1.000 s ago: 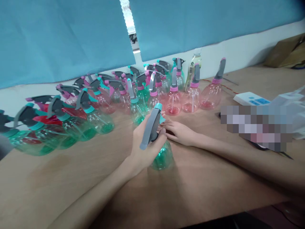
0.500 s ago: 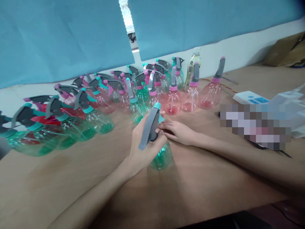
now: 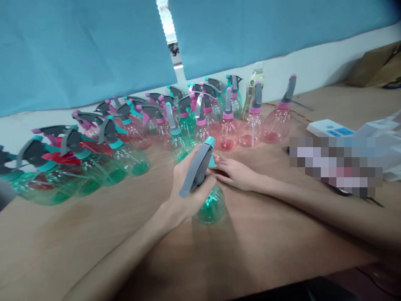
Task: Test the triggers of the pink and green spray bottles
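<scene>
My left hand (image 3: 188, 184) is wrapped round the neck of a green spray bottle (image 3: 210, 209) with a grey trigger head and teal nozzle. The bottle stands on the brown table (image 3: 269, 234), its head leaning up and to the right. Just right of the nozzle is my right hand (image 3: 234, 172), low over the table, its fingers reaching toward the bottle. Those fingertips are partly hidden behind the bottle head and my left hand, so whether they grip anything does not show.
Several green and pink spray bottles (image 3: 131, 161) stand behind and to the left. Three pink ones (image 3: 227, 136) stand beyond my hands. A labelled drink bottle (image 3: 254, 90) is at the wall. On the right are a white box (image 3: 328, 128), clear plastic and a blurred-out object.
The head of the held bottle has turned slightly, its nozzle shifting right and its rear end left. My left hand has moved a little left; my right hand is almost unmoved.
</scene>
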Demonstrator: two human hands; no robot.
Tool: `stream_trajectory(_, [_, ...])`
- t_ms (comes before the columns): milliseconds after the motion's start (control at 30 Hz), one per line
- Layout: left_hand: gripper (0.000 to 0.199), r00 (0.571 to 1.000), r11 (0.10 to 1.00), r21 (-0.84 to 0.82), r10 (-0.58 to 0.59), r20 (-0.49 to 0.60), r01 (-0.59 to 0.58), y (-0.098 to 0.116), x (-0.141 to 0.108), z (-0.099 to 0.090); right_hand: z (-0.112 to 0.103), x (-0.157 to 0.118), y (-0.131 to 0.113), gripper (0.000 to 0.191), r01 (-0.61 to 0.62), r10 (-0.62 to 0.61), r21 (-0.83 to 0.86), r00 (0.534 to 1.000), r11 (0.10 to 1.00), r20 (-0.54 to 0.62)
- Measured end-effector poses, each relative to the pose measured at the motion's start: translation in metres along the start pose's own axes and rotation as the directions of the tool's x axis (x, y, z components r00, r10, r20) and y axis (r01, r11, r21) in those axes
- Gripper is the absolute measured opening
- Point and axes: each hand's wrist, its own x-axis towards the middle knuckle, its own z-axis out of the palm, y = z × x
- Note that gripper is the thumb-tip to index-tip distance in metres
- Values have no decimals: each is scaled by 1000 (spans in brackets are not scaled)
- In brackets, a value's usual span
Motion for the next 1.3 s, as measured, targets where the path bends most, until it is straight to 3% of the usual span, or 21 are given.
stream_trajectory(200, [17,997,996,-42,79,-5,-79,1,2,-1,1,1,1,30,-12,12,-2,1000,1000,23])
stream_trajectory(400, [17,1000,998,-56,4,3,-4,-4,-3,-1,1,0,2,32,-2,2,20,1000,1000,17])
stream_trajectory(533, [14,997,998,-11,-61,-49,61,-8,-5,3,1,0,3,34,2,-2,27,1000,1000,29])
stream_trajectory(767, [5,992,997,30,-65,-104,68,-8,-6,9,-1,0,4,33,3,-1,-27,998,1000,59])
stream_trajectory(967, [19,990,998,58,-29,-141,37,-7,-6,9,-31,-6,-14,28,-100,128,-150,973,984,190])
stream_trajectory(1100, [34,990,998,-67,4,-137,-14,-9,-7,11,-60,-16,-29,25,-160,172,-63,928,985,332])
stream_trajectory(1300, [31,986,999,-45,-28,-164,21,-12,-9,9,-76,-19,-60,58,-177,124,144,941,974,316])
